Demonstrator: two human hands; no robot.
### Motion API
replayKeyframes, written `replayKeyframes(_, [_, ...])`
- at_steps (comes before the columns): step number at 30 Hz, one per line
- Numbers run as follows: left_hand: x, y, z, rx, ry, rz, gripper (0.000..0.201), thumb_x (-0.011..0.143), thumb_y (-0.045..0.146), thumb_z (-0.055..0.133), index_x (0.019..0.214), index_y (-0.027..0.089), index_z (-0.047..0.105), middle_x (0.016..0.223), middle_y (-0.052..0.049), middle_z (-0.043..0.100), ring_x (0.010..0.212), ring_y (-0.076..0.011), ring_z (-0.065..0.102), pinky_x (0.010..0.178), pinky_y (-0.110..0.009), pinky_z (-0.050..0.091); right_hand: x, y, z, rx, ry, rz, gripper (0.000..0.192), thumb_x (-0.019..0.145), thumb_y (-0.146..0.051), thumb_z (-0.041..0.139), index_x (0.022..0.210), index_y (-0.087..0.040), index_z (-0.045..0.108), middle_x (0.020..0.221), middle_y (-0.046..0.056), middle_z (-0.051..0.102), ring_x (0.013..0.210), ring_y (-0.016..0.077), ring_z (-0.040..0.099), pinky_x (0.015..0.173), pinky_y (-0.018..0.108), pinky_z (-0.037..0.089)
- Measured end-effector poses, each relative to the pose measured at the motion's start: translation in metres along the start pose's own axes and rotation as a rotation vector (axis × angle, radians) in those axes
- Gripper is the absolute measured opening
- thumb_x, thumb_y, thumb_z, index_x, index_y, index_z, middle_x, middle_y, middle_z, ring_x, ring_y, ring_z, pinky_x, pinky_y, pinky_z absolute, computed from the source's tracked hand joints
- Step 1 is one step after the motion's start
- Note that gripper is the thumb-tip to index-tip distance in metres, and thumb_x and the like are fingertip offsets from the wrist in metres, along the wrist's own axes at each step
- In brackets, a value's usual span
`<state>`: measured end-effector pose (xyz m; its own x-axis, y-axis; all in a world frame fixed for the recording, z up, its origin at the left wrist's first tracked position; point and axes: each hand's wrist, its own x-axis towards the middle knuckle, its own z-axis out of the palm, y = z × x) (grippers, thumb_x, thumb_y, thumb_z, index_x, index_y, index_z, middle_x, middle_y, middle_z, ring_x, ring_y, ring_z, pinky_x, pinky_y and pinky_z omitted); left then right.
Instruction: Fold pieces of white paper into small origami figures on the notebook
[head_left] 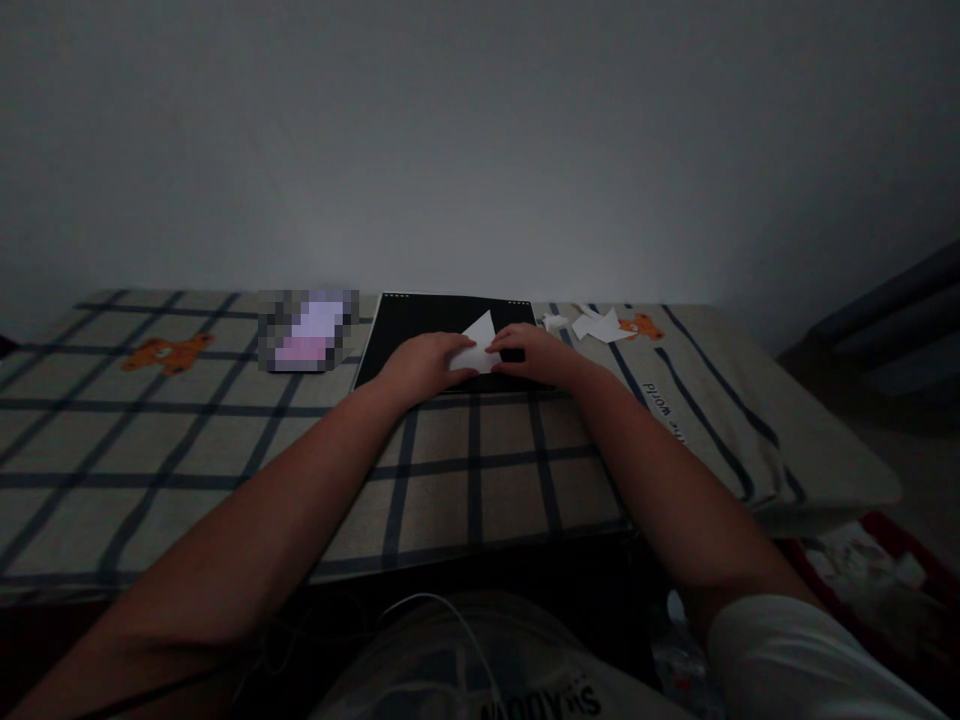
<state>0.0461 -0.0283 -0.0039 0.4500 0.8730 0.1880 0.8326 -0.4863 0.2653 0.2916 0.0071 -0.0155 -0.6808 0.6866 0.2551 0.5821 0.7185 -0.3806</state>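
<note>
Dimly, checked bedspread (225, 440) meets bare wall (480, 140).

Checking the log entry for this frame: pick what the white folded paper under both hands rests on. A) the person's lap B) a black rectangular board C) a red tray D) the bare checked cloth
B: the white folded paper, pressed by the left hand and right hand, lies on the black rectangular board, which sits on the checked cloth.

Bare forearms, white short sleeve (795, 655) on right arm, light shirt (480, 660) with dark lettering, thin white cord (457, 615) across chest.
</note>
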Motion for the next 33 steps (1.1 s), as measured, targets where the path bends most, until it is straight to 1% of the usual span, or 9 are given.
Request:
replayKeyframes(3, [0.001,-0.001,0.001,-0.024,-0.004,0.013,0.052,0.091,0.042,0.072,0.138,0.020,0.068,0.136,-0.011,0.072,0.122,-0.0303,0.068,0.105,-0.041,0.051,-0.001,-0.001,-0.001,-0.004,0.003,0.000,0.028,0.089,-0.023,0.075,0.117,-0.026,0.079,0.128,0.009,0.073,0.119,0.0248,0.064,0.107,0.045,0.049])
replayKeyframes(6, [0.002,-0.003,0.003,-0.025,0.002,0.052,0.049,0.091,0.037,0.070,0.136,0.017,0.069,0.148,-0.012,0.063,0.136,-0.0291,0.060,0.116,-0.042,0.044,-0.001,-0.001,-0.001,-0.003,0.000,-0.006,0.031,0.086,-0.023,0.078,0.117,-0.024,0.079,0.129,0.010,0.073,0.121,0.0257,0.064,0.107,0.045,0.048])
replayKeyframes(8, [0.002,-0.005,0.004,-0.024,0.009,0.074,0.046,0.092,0.035,0.068,0.134,0.017,0.070,0.153,-0.012,0.059,0.141,-0.0283,0.055,0.120,-0.042,0.041,0.000,-0.001,-0.001,-0.006,-0.004,-0.006,0.033,0.085,-0.023,0.079,0.117,-0.023,0.079,0.129,0.011,0.073,0.122,0.0265,0.064,0.108,0.046,0.048])
replayKeyframes(11, [0.002,-0.007,0.005,-0.031,0.006,0.082,0.046,0.094,0.037,0.065,0.135,0.016,0.069,0.146,-0.013,0.065,0.136,-0.0284,0.060,0.117,-0.042,0.044,0.000,0.000,0.000,-0.017,-0.003,-0.006,0.031,0.086,-0.022,0.077,0.118,-0.024,0.079,0.129,0.011,0.073,0.121,0.0261,0.065,0.106,0.045,0.048])
replayKeyframes(14, [0.002,-0.009,0.007,-0.033,-0.004,0.092,0.048,0.093,0.041,0.065,0.135,0.017,0.069,0.140,-0.012,0.069,0.131,-0.0290,0.063,0.114,-0.042,0.047,0.001,0.000,0.001,-0.026,0.002,-0.011,0.029,0.088,-0.022,0.076,0.117,-0.024,0.079,0.126,0.010,0.074,0.118,0.0254,0.065,0.105,0.044,0.048])
replayKeyframes(17, [0.003,-0.012,0.009,-0.034,-0.008,0.108,0.050,0.094,0.043,0.065,0.137,0.019,0.068,0.141,-0.012,0.068,0.132,-0.0290,0.062,0.114,-0.041,0.047,0.001,-0.001,0.002,-0.036,0.008,-0.011,0.027,0.089,-0.024,0.075,0.116,-0.024,0.079,0.123,0.010,0.074,0.117,0.0254,0.064,0.104,0.044,0.048])
replayKeyframes(23, [0.003,-0.012,0.007,-0.014,-0.029,0.101,0.051,0.095,0.044,0.064,0.138,0.016,0.067,0.142,-0.013,0.068,0.131,-0.0295,0.063,0.113,-0.040,0.047,0.003,0.002,0.006,-0.023,0.016,-0.004,0.024,0.091,-0.026,0.075,0.115,-0.023,0.079,0.123,0.011,0.073,0.117,0.0267,0.062,0.103,0.045,0.047])
replayKeyframes(29, [0.001,-0.006,0.002,0.010,-0.031,0.068,0.049,0.096,0.045,0.064,0.138,0.021,0.067,0.137,-0.010,0.071,0.125,-0.0293,0.066,0.106,-0.039,0.050,0.003,0.000,0.006,-0.045,0.010,-0.021,0.025,0.093,-0.028,0.073,0.116,-0.023,0.079,0.122,0.011,0.072,0.115,0.0269,0.061,0.102,0.044,0.047])
replayKeyframes(33, [0.000,-0.006,0.002,0.033,-0.031,0.050,0.050,0.095,0.047,0.064,0.139,0.021,0.067,0.138,-0.010,0.071,0.124,-0.0294,0.067,0.104,-0.038,0.051,0.004,-0.002,0.007,-0.080,0.014,-0.031,0.026,0.092,-0.029,0.073,0.115,-0.018,0.079,0.120,0.014,0.072,0.113,0.0276,0.062,0.100,0.043,0.047])
